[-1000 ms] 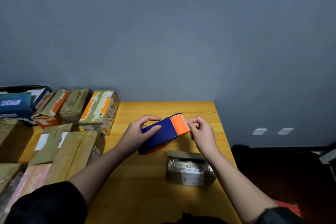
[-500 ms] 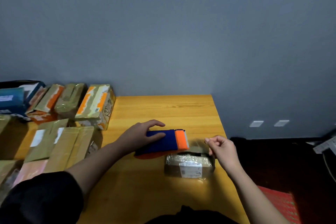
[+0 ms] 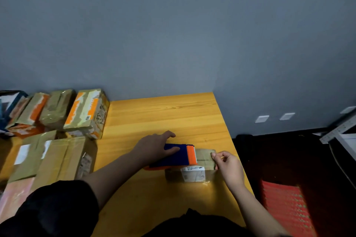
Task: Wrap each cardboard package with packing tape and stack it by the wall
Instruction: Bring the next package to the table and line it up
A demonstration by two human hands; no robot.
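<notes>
**Tape goes on the small box**

The small box (image 3: 189,173) sits on the table (image 3: 163,113), near the right edge and close to the person. It has a white label (image 3: 193,173) on the front side.

The left hand (image 3: 154,147) is curled over the blue and orange tape holder (image 3: 178,155), which lies on top of the box. The right hand (image 3: 228,165) pinches the tape end (image 3: 212,155) with fingers together and holds it at the right end of the box top. A strip of tape (image 3: 204,157) runs from the holder to that pinch.

The box looks light and a bit soft at the corners, so it could slide when the tape is pulled. I would press down on it while pulling. The tape is thin and sticky and may fold on itself, so hold it by the very end.

Wrapped boxes (image 3: 84,111) wait by the wall (image 3: 173,34) on the left.
</notes>
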